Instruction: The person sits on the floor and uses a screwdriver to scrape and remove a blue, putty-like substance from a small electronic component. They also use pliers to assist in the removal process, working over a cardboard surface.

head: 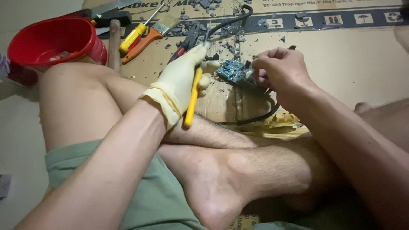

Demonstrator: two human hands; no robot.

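Legs are crossed on a flat sheet of brown cardboard [341, 64], and the person sits there and works over it. The left hand [181, 83] wears a pale rubber glove. It is closed around a tool with a yellow handle [191, 100], and the handle sticks out below the fist toward the leg. The tip of the tool is up near a small blue circuit board [233, 70]. The right hand [283, 68] is bare. Its fingers are bent and pinch the right edge of the board, holding it just above the cardboard. A black cable [262, 115] curls down from under the board and lies on the cardboard near the shin. Another black cable [232, 21] runs up and away from the board. Little grey crumbs [204, 25] are scattered all around the board. At the far left sits a red bucket [53, 42], just beside the knee. Next to it lie a wooden stick [114, 42], a screwdriver with a yellow handle [134, 36] and a brush with an orange handle [147, 40], well apart from both hands.
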